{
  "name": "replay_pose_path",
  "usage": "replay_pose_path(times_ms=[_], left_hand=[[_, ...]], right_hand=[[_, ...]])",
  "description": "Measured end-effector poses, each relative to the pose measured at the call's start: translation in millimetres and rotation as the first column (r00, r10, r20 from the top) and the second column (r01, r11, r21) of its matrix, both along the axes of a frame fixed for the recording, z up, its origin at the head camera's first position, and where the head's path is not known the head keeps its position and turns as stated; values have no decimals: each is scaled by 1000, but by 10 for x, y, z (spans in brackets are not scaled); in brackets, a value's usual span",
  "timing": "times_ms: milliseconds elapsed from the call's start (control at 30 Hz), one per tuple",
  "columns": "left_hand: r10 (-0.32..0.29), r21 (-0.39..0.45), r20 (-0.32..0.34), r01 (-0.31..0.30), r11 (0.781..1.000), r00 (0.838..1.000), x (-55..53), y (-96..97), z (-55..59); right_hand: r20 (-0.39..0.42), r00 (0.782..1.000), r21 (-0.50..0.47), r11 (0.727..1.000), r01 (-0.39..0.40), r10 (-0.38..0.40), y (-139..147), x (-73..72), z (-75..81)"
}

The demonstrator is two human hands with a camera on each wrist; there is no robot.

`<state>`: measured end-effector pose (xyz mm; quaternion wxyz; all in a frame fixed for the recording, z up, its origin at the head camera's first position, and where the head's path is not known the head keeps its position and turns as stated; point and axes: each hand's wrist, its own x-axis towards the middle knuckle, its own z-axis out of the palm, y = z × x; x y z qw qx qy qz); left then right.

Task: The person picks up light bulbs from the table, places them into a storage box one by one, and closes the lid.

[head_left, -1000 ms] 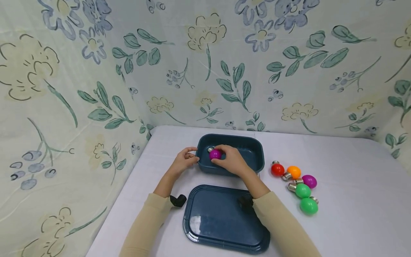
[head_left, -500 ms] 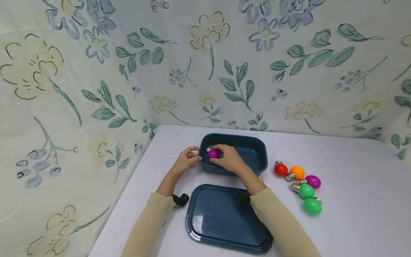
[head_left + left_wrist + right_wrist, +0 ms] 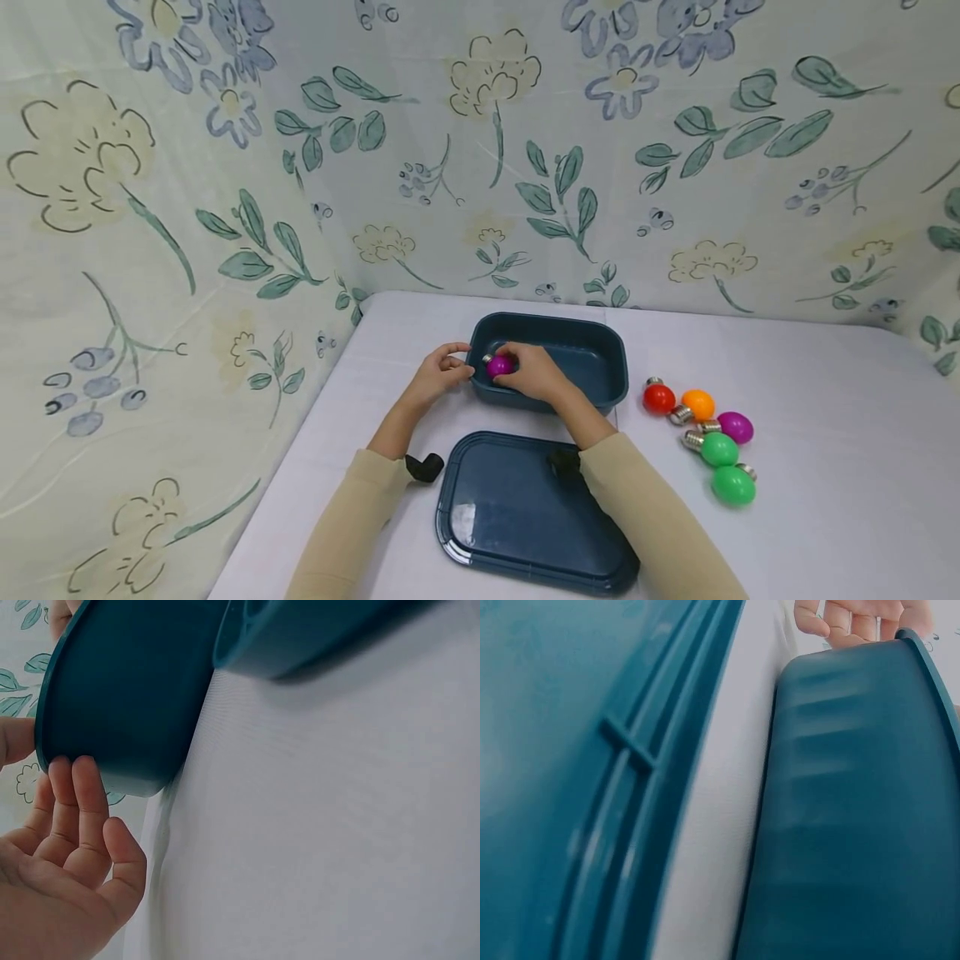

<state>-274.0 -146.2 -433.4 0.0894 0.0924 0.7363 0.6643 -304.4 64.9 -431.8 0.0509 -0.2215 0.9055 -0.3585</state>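
A purple light bulb (image 3: 498, 367) with a silver screw base is inside the dark blue rectangular box (image 3: 592, 375), toward its left end. My right hand (image 3: 534, 372) reaches over the near rim and pinches this bulb between thumb and fingers. My left hand (image 3: 435, 377) holds the box's left end at the rim. In the left wrist view, fingertips (image 3: 84, 769) of that hand lie against the outer wall, while another digit meets the rim from above. The right wrist view shows the box's side wall (image 3: 840, 802) but hides the bulb.
A dark blue lid (image 3: 536, 517) lies on the white-covered table in front of the box, partly under the right forearm. To the right lie a red bulb (image 3: 658, 398), an orange bulb (image 3: 699, 404), another purple bulb (image 3: 736, 427) and two green bulbs (image 3: 733, 486).
The right hand has lowered the purple bulb slightly within the box's left end. The left hand stays at the rim. The head view has shifted a little.
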Motion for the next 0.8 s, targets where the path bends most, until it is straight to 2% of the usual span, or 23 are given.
replay_pose_path(times_ms=[267, 800], left_hand=[[-7, 4, 5, 7, 1000, 1000, -9, -4, -9], [7, -15, 8, -6, 1000, 1000, 5, 1, 8]], right_hand=[[22, 1000, 45, 999, -21, 20, -30, -46, -29], [30, 999, 37, 998, -43, 42, -18, -51, -19]])
